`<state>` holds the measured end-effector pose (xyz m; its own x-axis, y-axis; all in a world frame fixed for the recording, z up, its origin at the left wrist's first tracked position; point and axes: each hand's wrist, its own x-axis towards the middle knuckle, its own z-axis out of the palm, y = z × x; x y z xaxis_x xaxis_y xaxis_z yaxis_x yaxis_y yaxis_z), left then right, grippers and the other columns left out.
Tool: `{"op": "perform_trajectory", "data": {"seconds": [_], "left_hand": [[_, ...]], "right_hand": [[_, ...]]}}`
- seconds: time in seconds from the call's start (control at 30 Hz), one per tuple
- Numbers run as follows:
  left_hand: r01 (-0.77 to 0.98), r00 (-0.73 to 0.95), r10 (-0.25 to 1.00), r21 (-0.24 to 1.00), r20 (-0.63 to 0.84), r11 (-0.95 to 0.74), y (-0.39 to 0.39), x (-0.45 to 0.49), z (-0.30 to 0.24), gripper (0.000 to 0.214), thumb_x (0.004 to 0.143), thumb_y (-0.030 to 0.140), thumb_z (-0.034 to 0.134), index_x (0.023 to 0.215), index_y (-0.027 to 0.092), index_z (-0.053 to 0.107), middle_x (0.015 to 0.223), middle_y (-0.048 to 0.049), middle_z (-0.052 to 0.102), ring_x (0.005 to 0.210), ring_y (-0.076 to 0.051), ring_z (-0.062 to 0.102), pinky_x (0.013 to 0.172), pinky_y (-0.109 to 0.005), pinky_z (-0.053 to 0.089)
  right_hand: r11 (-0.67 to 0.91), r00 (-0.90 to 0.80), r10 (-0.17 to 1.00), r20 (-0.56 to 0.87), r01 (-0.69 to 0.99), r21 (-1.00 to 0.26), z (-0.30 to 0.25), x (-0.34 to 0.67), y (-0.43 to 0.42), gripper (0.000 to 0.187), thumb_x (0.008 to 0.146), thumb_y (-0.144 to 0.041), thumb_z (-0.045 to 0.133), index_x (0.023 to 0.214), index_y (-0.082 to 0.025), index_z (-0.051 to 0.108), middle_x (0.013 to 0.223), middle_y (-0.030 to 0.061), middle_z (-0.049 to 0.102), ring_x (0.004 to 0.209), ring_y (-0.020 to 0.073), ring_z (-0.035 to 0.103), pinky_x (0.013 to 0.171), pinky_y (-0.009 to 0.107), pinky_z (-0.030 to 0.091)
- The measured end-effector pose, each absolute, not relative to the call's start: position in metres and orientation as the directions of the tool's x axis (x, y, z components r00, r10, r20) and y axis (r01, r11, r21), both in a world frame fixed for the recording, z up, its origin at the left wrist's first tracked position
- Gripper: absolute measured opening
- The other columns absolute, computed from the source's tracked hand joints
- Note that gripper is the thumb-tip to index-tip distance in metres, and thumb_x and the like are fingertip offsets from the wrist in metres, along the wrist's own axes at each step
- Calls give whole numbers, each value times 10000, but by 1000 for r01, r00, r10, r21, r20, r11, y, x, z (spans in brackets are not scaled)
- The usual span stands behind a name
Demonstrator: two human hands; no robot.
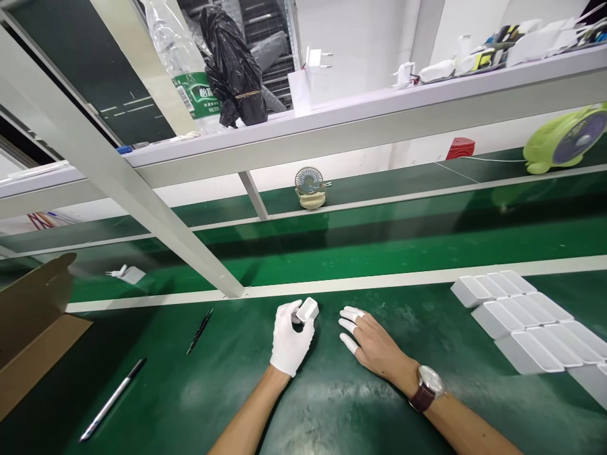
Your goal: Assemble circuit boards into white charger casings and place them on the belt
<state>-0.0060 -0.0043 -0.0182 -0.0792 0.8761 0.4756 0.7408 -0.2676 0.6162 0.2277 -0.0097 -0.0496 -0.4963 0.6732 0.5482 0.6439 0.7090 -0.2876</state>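
Left hand (290, 344) grips one white block (307, 309) beside flat right hand (374, 344).

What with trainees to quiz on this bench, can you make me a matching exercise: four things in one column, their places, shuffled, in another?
Things:
1. white block
2. watch
3. bottle
4. silver pen

Places:
A. standing on the shelf
B. lying on the green mat, far left
C. held in the gloved left hand
D. on the wrist of the right hand

Pairs: 1-C, 2-D, 3-A, 4-B
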Motion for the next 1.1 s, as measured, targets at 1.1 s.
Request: {"op": "perform_trajectory", "data": {"seconds": [1.1], "left_hand": [[610,-31,997,792,65,-33,21,-7,-13,820,666,314,792,1417,164,499,1409,-125,563,1295,-296,540,1120,-426,407]], "right_hand": [[726,-485,653,582,618,-301,-52,218,-17,246,984,-175,505,1194,-148,630,1241,148,658,1258,303,580,1056,495,523]]}}
